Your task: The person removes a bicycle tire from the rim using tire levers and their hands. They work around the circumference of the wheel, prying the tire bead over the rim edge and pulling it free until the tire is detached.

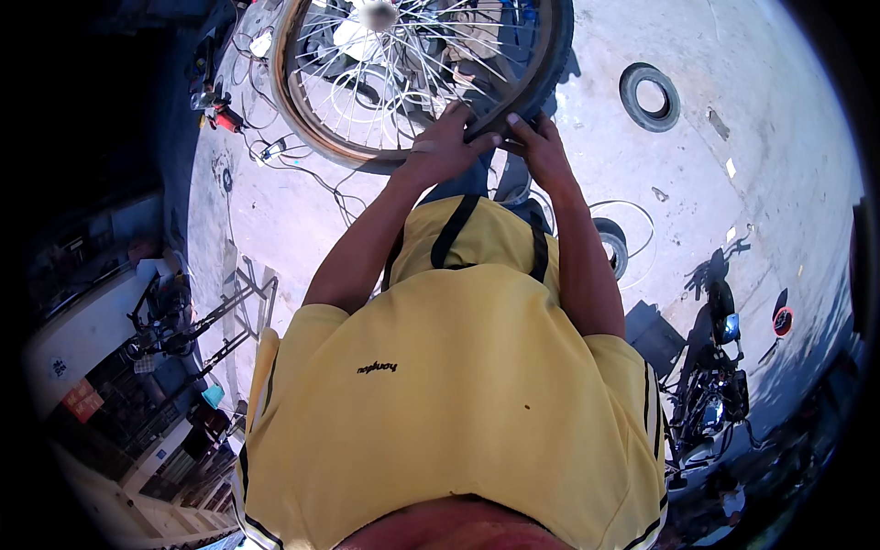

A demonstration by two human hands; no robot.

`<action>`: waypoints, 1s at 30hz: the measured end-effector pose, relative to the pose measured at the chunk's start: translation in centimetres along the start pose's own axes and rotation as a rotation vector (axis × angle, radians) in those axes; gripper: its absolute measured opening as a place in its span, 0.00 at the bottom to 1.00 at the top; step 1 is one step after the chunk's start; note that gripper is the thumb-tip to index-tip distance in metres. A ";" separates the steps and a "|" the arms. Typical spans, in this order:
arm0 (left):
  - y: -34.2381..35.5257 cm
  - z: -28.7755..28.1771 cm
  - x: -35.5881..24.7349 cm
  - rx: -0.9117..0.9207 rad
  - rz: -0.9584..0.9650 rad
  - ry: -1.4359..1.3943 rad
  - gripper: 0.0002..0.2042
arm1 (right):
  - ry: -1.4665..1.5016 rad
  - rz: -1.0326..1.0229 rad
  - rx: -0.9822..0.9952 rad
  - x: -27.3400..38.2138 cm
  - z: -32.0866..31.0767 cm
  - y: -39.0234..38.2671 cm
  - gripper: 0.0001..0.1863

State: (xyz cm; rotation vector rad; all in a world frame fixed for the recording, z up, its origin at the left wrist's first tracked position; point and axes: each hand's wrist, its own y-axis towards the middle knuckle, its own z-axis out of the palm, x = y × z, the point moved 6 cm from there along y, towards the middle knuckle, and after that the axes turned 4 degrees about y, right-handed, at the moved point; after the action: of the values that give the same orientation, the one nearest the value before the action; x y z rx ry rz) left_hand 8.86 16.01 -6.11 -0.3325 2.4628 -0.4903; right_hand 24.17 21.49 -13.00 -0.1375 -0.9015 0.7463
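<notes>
A spoked wheel [367,82] with a rusty rim and a black tyre [555,55] stands in front of me at the top of the view. My left hand [445,142] presses on the near edge of the rim, fingers curled over the tyre's bead. My right hand [541,147] grips the tyre's edge right beside it, fingers bent over the rubber. Both forearms reach up from my yellow shirt [458,367].
A loose black tyre [650,96] lies on the concrete to the right. Another small tyre [612,246] and a wire loop sit near my right arm. Cables and a red tool [225,117] lie at left. A metal stand [243,302] and a parked motorcycle [715,367] flank me.
</notes>
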 end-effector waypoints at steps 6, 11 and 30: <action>1.2 1.6 1.1 -0.153 0.068 -0.080 0.20 | 0.220 -0.127 -0.191 -1.9 0.6 1.3 0.16; 0.2 1.1 -0.3 -0.244 0.015 -0.054 0.18 | -0.027 -0.122 -0.390 -2.2 0.4 1.1 0.15; -0.8 0.9 -1.8 -0.443 0.008 0.092 0.16 | 0.104 -0.075 -0.295 0.5 0.8 1.6 0.18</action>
State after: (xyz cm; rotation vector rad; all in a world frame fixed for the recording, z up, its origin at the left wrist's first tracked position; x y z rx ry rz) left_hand 10.90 15.66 -5.53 -0.4852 2.6474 0.0537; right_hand 22.95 22.83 -12.84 -0.3976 -0.9088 0.5279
